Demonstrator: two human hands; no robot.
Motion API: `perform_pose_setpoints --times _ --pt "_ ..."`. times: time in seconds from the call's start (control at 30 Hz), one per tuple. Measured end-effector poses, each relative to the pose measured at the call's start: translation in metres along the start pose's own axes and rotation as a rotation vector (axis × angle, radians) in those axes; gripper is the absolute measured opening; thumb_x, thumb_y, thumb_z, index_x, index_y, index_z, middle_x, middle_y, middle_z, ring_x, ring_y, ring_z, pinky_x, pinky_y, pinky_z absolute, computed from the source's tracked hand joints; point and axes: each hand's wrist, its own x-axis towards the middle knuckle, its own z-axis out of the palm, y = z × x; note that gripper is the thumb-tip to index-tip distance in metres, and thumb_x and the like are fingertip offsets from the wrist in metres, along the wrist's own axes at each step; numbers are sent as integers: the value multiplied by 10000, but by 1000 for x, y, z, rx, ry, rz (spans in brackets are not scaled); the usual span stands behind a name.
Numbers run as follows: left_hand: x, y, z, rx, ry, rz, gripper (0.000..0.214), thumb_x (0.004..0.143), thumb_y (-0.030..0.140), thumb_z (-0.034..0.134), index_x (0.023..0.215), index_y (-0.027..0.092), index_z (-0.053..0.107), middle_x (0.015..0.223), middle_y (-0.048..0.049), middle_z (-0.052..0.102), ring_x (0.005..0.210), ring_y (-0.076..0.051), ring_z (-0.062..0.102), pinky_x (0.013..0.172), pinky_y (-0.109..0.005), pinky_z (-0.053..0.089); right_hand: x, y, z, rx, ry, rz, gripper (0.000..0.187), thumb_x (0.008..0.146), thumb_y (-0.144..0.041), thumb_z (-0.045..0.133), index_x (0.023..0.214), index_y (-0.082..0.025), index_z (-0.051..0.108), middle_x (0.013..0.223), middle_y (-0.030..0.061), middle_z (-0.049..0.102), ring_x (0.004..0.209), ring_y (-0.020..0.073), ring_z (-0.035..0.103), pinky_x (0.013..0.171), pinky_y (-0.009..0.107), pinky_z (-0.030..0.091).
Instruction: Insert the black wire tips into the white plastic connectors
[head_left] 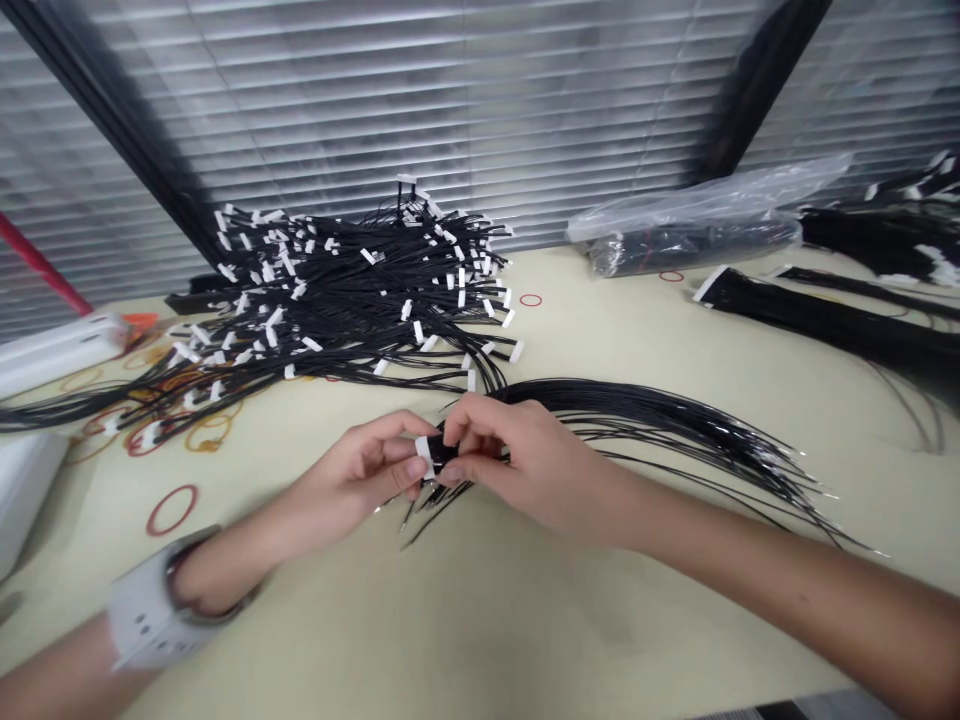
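My left hand [386, 462] pinches a small white connector [425, 455] between thumb and fingers, near the middle of the table. Black wires run out of the connector's right side, and my right hand [510, 450] is closed on them right beside it. A bundle of loose black wires [660, 405] with bare, shiny ends lies under and behind my right hand, fanning out to the right. Several more wire ends poke out below my fingers. My fingertips hide part of the connector and how the wires sit in it.
A big heap of black cables with white connectors [352, 290] lies at the back left. Red and yellow rubber bands [172, 510] are scattered on the pale table [480, 620]. Plastic-wrapped cables [675, 240] and a thick black bundle [825, 320] lie at right. Window blinds [450, 100] stand behind.
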Motion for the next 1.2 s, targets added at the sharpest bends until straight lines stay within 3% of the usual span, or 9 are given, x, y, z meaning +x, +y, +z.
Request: perform_pose_setpoints --times 0.33,0.47,0.7,0.93,1.0,1.2 --pt "-2 -6 1 1 -67 22 69 841 217 506 791 171 517 654 28 568 561 -74 435 506 -175 351 -1 1 5 -144 -16 -144 174 787 -81 501 691 -174 389 579 -80 426 521 35 358 525 165 274" --pt "-2 -7 2 39 -51 90 99 852 178 480 775 168 542 706 12 598 651 -89 518 566 -180 397 -5 1 11 -208 -49 -223 135 796 -61 397 743 -185 389 703 -41 514 615 61 441 561 176 300" --pt "-2 -9 5 102 -3 122 90 837 131 490 795 182 550 680 38 613 624 -64 532 579 -150 418 -5 4 14 -309 2 -171 132 794 -55 374 751 -180 386 693 -23 523 626 83 447 548 190 292" --pt "-5 -4 4 200 -17 80 91 818 190 511 754 179 574 643 14 614 582 -100 535 503 -185 394 -7 16 22 -336 56 -380 169 803 -38 375 765 -187 445 723 -22 526 667 86 442 586 189 313" --pt "-3 -3 4 188 -7 79 90 820 200 514 759 179 577 654 8 616 603 -108 549 528 -194 411 -6 13 21 -326 75 -355 168 815 -46 366 762 -185 444 711 -22 524 657 87 433 587 191 315" --pt "1 2 5 223 65 69 95 865 252 460 893 181 516 710 -1 601 659 -122 557 571 -212 415 0 3 3 -262 29 -86 96 880 -170 360 810 -187 424 747 -16 541 643 85 462 567 204 323"
